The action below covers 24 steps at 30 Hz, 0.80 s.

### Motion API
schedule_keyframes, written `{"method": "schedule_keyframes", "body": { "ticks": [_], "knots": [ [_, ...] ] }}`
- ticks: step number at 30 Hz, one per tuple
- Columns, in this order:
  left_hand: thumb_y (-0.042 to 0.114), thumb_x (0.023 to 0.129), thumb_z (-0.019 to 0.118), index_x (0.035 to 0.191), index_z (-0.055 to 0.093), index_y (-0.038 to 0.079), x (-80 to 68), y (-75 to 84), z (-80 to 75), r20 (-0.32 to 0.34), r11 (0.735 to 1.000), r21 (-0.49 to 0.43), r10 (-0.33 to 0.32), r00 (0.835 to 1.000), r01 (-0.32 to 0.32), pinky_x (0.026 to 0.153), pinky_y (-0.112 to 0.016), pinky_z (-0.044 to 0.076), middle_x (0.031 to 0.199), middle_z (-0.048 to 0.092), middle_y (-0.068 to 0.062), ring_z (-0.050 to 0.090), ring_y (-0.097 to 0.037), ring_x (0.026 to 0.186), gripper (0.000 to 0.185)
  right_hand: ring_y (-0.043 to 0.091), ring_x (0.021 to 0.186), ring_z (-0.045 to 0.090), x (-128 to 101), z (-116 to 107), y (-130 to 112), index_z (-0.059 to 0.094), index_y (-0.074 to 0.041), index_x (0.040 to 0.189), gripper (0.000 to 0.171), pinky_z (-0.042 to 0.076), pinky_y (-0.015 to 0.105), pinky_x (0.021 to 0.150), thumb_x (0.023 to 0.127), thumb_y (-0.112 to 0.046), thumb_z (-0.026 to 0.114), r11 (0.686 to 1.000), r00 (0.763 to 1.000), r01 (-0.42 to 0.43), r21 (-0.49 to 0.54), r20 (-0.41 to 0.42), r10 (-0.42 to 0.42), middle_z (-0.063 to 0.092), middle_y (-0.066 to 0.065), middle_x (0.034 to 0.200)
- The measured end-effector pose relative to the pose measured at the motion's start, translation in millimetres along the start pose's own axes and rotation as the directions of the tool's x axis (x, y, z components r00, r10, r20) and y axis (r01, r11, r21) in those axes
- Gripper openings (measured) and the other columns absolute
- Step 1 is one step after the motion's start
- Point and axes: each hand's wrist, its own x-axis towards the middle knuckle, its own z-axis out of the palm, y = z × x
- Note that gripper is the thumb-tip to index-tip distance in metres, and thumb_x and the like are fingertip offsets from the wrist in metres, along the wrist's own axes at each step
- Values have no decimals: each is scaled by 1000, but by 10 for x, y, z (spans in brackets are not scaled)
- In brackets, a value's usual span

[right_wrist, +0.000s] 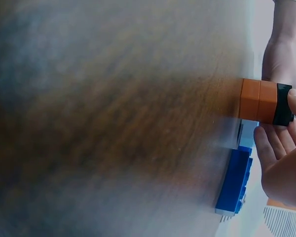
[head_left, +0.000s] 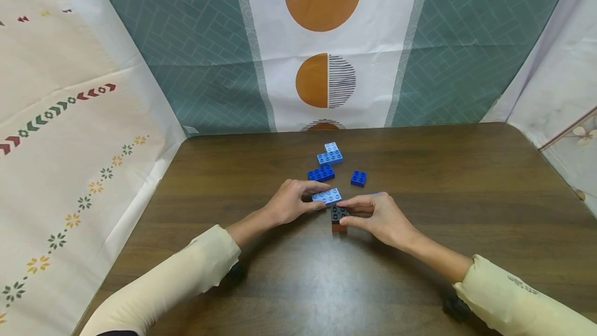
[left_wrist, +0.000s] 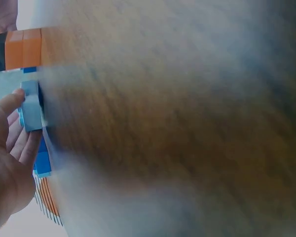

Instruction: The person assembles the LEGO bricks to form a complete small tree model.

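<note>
A light blue eight-stud toy brick (head_left: 326, 197) is pinched between the thumb and fingers of my left hand (head_left: 291, 202), at or just over the tabletop. To its near right stands a small stack: a black brick (head_left: 339, 214) on top of two orange bricks (right_wrist: 258, 100). My right hand (head_left: 384, 220) holds the black brick, thumb at the near side and fingers at the far side. In the right wrist view, the black brick (right_wrist: 283, 104) sits against the orange ones. The stack and the light blue brick are very close together.
Beyond the hands lie a dark blue long brick (head_left: 321, 173), a dark blue square brick (head_left: 358, 178), a mid-blue long brick (head_left: 329, 157) and a pale blue small brick (head_left: 331, 147). Another blue piece (head_left: 373, 193) is mostly hidden behind my right hand. Patterned cloth hangs behind the brown table (head_left: 233, 170).
</note>
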Motion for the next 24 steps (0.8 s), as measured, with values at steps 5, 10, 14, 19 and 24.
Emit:
{"method": "schedule_keyframes", "body": {
  "ticks": [5, 10, 14, 19, 24],
  "knots": [
    [27, 91, 74, 131, 66, 15, -54, 24, -53, -17, 1000, 14, 17, 1000, -17, 94, -27, 52, 128, 66, 5, 62, -6, 115, 42, 14, 103, 69, -4, 0, -2, 75, -21, 114, 34, 57, 27, 82, 81, -27, 83, 1000, 1000, -3, -5, -6, 3, 70, 3, 118],
    [24, 90, 76, 129, 67, 13, -113, 57, -135, -57, 999, -2, 43, 997, -43, 89, -25, 54, 124, 68, 5, 64, -4, 111, 41, 14, 103, 69, -3, -7, -11, 75, -21, 114, 34, 57, 27, 82, 81, -27, 83, 1000, 1000, -5, -14, -8, 4, 70, 3, 117],
    [21, 90, 75, 127, 68, 11, -163, 79, -206, -82, 996, -28, 85, 993, -88, 87, -21, 54, 122, 69, 6, 64, -1, 108, 39, 14, 102, 70, -5, -14, -17, 75, -21, 113, 34, 57, 28, 83, 81, -28, 83, 1000, 1000, -3, -25, -11, 3, 70, 3, 116],
    [20, 91, 74, 127, 68, 12, -237, 117, -273, -92, 988, -53, 138, 986, -143, 88, -23, 54, 123, 68, 6, 64, 0, 106, 37, 14, 102, 70, -4, -7, -19, 75, -20, 113, 33, 57, 28, 83, 81, -27, 83, 999, 1000, -1, -34, -12, 0, 71, 3, 114],
    [21, 91, 73, 127, 68, 12, -301, 166, -306, -91, 982, -79, 162, 983, -170, 87, -33, 57, 123, 68, 8, 65, -4, 102, 37, 16, 101, 70, -1, 7, -10, 75, -18, 113, 33, 58, 29, 82, 81, -26, 83, 999, 1000, 13, -33, -13, -13, 71, 4, 113]
  ]
}}
